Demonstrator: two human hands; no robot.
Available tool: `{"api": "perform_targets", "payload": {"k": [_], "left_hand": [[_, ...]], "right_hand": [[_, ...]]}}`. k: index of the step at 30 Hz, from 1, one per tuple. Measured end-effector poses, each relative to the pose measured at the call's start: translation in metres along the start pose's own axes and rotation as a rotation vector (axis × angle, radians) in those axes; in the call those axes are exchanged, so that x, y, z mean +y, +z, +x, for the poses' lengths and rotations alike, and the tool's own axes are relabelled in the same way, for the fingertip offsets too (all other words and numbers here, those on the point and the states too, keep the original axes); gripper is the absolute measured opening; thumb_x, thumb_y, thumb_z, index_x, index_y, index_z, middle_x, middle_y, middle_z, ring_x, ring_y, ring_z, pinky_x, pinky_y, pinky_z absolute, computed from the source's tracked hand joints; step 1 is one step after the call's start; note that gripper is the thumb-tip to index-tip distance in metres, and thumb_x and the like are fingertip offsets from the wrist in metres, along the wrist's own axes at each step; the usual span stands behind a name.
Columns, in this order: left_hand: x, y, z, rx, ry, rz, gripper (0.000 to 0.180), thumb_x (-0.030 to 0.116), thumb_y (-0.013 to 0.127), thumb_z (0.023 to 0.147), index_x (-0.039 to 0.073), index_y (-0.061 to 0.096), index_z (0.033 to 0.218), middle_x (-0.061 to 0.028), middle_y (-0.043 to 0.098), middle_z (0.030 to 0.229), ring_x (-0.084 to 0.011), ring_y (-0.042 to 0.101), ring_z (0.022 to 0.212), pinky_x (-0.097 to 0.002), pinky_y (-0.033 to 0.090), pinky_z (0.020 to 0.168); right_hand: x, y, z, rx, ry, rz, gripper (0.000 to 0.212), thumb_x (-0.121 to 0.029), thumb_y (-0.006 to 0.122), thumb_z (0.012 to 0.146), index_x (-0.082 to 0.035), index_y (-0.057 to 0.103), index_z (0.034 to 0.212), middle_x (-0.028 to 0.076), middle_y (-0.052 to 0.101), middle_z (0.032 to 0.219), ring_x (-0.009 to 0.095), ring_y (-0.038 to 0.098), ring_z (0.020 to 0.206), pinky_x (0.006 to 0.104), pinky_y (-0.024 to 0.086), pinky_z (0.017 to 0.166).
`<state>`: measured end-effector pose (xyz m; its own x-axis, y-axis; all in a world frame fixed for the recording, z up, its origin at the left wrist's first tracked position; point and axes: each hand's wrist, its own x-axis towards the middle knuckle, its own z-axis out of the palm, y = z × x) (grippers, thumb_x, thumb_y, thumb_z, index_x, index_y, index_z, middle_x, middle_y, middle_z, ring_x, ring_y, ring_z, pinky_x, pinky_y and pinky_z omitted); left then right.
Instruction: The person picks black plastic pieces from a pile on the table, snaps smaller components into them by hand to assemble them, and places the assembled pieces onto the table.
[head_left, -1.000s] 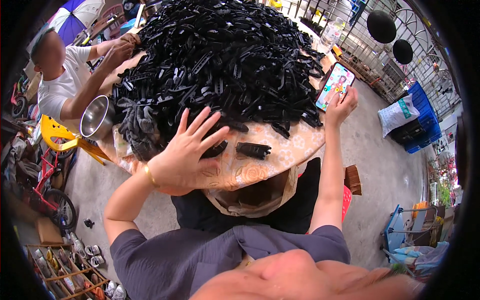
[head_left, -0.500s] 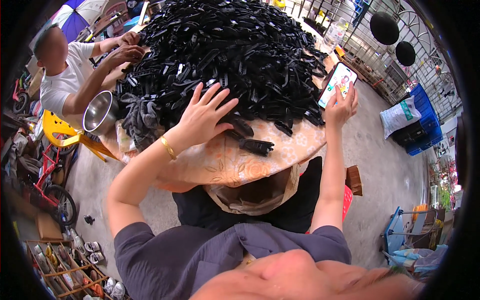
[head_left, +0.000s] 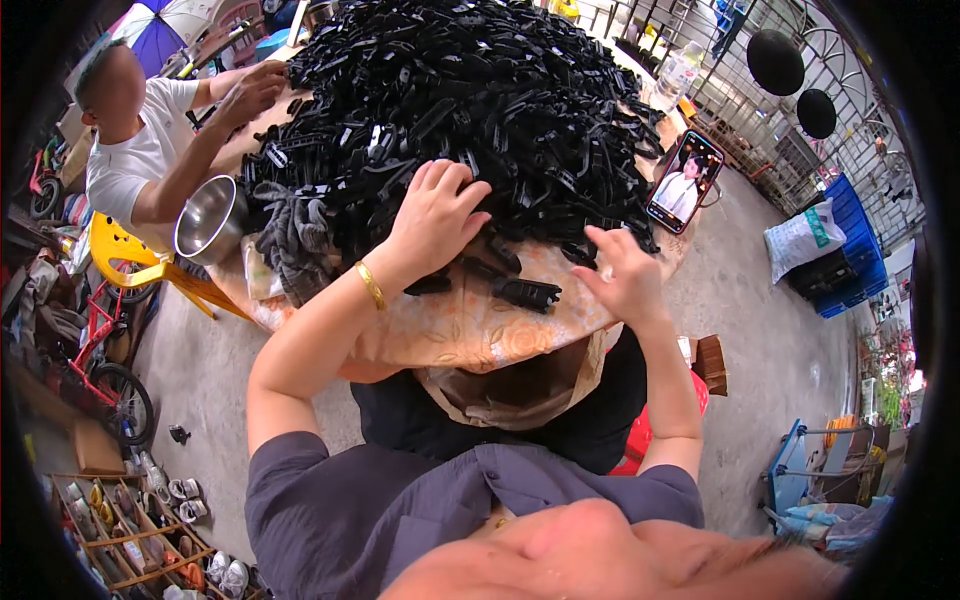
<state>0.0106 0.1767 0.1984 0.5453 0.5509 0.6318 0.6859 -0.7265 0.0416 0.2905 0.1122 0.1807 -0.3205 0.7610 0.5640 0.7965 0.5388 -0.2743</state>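
Observation:
A large heap of small black plastic pieces covers most of the table, their exact kind too small to make out. My left hand, with a gold bangle at its wrist, lies at the heap's near edge. Its fingers bend over the pieces, thumb apart, and nothing shows in its grasp. Over the table's right front edge is my right hand, open, fingers apart and bare. Between the hands a thicker black piece rests on the flowered tablecloth. A phone with a lit screen leans at the table's right edge.
At the left, another person in a white shirt works at the heap. A steel bowl and dark grey gloves lie nearby. An open brown bag sits below the table's front edge. A white sack stands at the right.
My right hand has left the phone and come down toward the table's front edge. The phone's picture differs. My left hand has shifted slightly right, its fingers now more bent.

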Motion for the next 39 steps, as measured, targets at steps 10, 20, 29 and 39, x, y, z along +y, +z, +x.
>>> {"api": "perform_targets", "payload": {"k": [10,20,29,39], "left_hand": [[0.030,0.039,0.037,-0.125,0.136,0.081,0.017,0.023,0.062,0.078,0.007,0.060,0.079,-0.0070,0.051,0.091,-0.0230,0.048,0.092,-0.0345,0.040,0.074],[0.046,0.041,0.040,-0.230,-0.075,0.361,0.011,0.014,0.056,0.074,0.007,0.064,0.078,-0.0064,0.052,0.093,-0.0224,0.047,0.093,-0.0349,0.038,0.075],[0.029,0.038,0.038,-0.187,-0.203,0.116,0.017,0.020,0.071,0.069,0.008,0.067,0.081,-0.0071,0.052,0.096,-0.0263,0.047,0.097,-0.0373,0.041,0.078],[-0.020,-0.001,0.036,0.198,-0.443,-0.212,0.019,0.001,0.067,0.071,0.006,0.068,0.089,-0.0106,0.054,0.083,-0.0262,0.057,0.075,-0.0330,0.048,0.067]], "right_hand": [[0.011,0.045,0.050,-0.149,-0.180,-0.112,0.023,-0.016,0.063,0.080,-0.005,0.060,0.100,0.010,0.054,0.084,0.028,0.058,0.080,0.0371,0.050,0.065],[0.030,0.024,0.074,-0.193,0.242,0.727,0.018,-0.013,0.066,0.084,0.001,0.064,0.095,0.003,0.064,0.077,0.009,0.057,0.067,0.0238,0.046,0.060],[-0.010,0.065,0.138,0.135,0.298,1.005,0.024,-0.014,0.052,0.094,-0.002,0.057,0.114,-0.001,0.057,0.074,0.004,0.049,0.057,0.0171,0.042,0.051],[-0.011,0.069,0.116,0.387,0.093,0.662,0.024,-0.008,0.048,0.093,-0.003,0.057,0.115,0.002,0.059,0.069,0.007,0.056,0.062,0.0204,0.045,0.058]]}}
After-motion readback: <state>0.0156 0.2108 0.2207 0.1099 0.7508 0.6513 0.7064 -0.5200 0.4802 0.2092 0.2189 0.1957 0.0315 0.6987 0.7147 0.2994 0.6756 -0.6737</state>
